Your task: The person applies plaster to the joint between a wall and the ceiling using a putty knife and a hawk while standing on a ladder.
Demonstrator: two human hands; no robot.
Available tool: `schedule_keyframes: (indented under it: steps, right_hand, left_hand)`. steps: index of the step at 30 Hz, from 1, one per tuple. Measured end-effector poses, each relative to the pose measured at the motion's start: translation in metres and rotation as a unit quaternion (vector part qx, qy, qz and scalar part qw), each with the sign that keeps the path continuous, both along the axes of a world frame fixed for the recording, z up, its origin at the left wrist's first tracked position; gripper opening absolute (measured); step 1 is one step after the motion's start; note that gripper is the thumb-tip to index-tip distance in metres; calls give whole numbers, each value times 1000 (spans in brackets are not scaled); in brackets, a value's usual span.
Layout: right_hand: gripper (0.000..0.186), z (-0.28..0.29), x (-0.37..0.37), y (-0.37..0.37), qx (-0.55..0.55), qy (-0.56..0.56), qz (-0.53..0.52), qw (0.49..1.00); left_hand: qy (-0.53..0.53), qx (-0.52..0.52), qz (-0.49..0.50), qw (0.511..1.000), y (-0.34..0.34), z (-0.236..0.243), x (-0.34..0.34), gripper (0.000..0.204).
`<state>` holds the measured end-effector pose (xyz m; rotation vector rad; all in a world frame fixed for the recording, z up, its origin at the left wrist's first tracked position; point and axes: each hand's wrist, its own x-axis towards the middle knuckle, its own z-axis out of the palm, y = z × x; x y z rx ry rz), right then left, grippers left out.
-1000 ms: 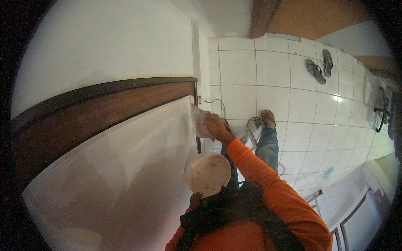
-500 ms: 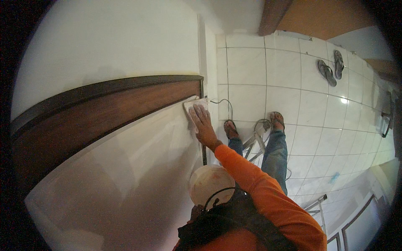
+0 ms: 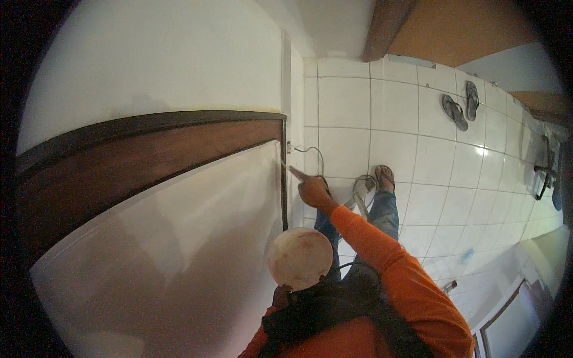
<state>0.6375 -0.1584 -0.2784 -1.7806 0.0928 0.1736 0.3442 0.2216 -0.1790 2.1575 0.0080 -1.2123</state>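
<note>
My right hand (image 3: 317,191), at the end of an orange sleeve, is beside the dark trim (image 3: 284,179) at the end of the white wall panel (image 3: 239,197). Its index finger stretches toward the trim, and the other fingers look curled. A faint pale sliver shows by the fingertip; I cannot make out what the hand holds. Low in the middle, my left hand (image 3: 283,294) grips the rim of a round pale tub (image 3: 300,259) with reddish-brown smears. Most of that hand is in shadow.
A brown wooden band (image 3: 155,156) with dark edging crosses the wall. Below are white floor tiles (image 3: 394,149), a stepladder (image 3: 362,197) between my legs, and a thin cable (image 3: 319,154). A pair of dark flip-flops (image 3: 455,112) lies farther off. A framed panel (image 3: 513,316) is at lower right.
My right hand has drawn off the panel's corner, moving right and down. The white cloth-like piece under its fingers no longer shows. The tub shifted slightly upward, and my left hand came into clearer view.
</note>
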Motion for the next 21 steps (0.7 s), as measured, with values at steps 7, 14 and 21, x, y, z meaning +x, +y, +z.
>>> schedule_keyframes:
  steps: [7,14,21]
  right_hand:
    - [26,-70,65,8,-310,-58,129,940]
    - [35,47,52,10,-53,-99,32,993]
    - [16,149,29,-36,179,122,-58,975]
  left_hand:
    - [-123,-36,-141,982,-28,10,42,19]
    - [-22,-100,120,987,21,-33,-41,23]
    - [141,21,196,970,12,-21,-20,24]
